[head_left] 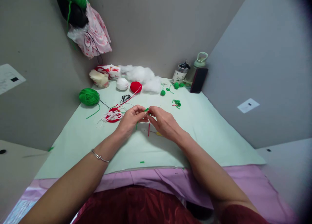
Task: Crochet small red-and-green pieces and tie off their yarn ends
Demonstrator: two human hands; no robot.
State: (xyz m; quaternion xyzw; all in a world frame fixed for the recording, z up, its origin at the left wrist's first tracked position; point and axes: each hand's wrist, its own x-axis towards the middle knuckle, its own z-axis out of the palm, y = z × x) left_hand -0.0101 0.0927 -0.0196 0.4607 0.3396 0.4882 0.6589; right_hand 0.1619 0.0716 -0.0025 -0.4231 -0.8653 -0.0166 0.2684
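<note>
Over the middle of a pale green table [207, 136], my left hand [131, 120] and my right hand [163, 121] meet fingertip to fingertip. Both pinch a small crocheted piece of green and red yarn [147, 111]. A red strand [149, 129] and a green strand hang down from it. My left wrist wears a thin silver bangle [99, 156]. Just left of my left hand lies a red crocheted disc [113, 115] with white yarn looped over it.
A green yarn ball [89, 96] sits at the left edge. At the back are a white ball [122, 83], a red ball [136, 86], white stuffing [143, 76], small green pieces [176, 103], two bottles [180, 74] and a dark phone [198, 80]. Bags [90, 35] hang on the wall.
</note>
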